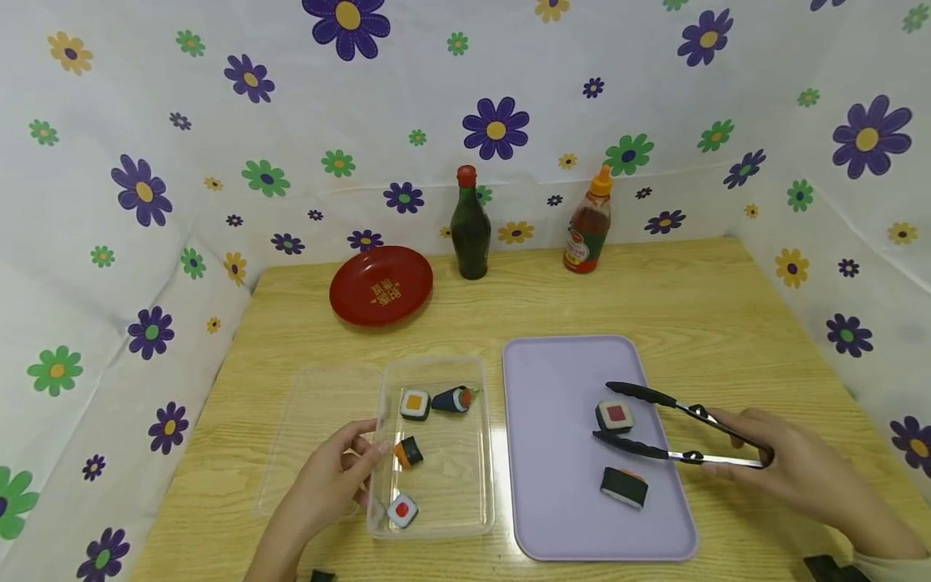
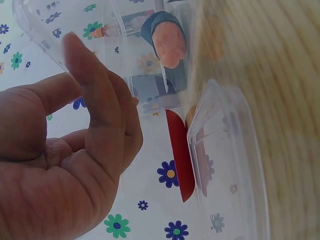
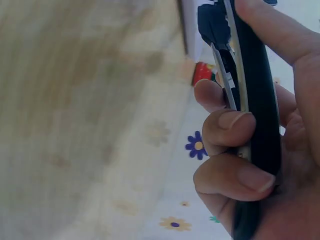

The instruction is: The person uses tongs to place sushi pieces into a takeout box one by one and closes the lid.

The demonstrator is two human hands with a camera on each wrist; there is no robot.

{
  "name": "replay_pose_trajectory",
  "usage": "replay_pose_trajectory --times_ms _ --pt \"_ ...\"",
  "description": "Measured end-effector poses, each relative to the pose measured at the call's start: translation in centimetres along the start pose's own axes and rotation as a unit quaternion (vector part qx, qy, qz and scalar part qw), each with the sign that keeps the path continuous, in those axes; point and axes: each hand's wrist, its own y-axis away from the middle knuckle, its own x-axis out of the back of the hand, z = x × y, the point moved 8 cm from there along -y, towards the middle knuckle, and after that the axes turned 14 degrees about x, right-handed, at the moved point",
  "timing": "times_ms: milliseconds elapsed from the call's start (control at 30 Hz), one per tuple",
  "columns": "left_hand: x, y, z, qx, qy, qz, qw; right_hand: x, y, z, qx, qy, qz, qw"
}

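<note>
- Two sushi pieces lay on the right half of the tray (image 1: 556,477): a red-centred roll (image 1: 615,415) and, nearer, a dark-wrapped piece (image 1: 624,487).
- The right hand (image 1: 785,461) gripped the tongs (image 1: 640,446), whose arms stood spread to the far and near sides of the roll. Contact with it could not be told for sure.
- The near arm looked closer to the roll than the far one, so centring before a squeeze seemed wise.
- Even, gentle pressure, with both tips low on the roll's sides, would probably have kept it from twisting; the nearer piece called for a path clear of it.
- The left hand (image 1: 330,475), thumb over the rim and fingers bent outside, pinched the left wall of the box (image 1: 454,489); a light hold there seemed enough to steady it.
- Four pieces sat in the box, mostly left and far, with bare floor near right.
</note>
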Motion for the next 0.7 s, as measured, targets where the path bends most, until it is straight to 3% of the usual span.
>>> replay_pose_trajectory --times_ms 700 --pt "0.01 -0.08 -0.15 -0.008 0.004 0.001 1.0 -0.5 0.75 0.09 -0.005 -0.024 0.029 0.999"
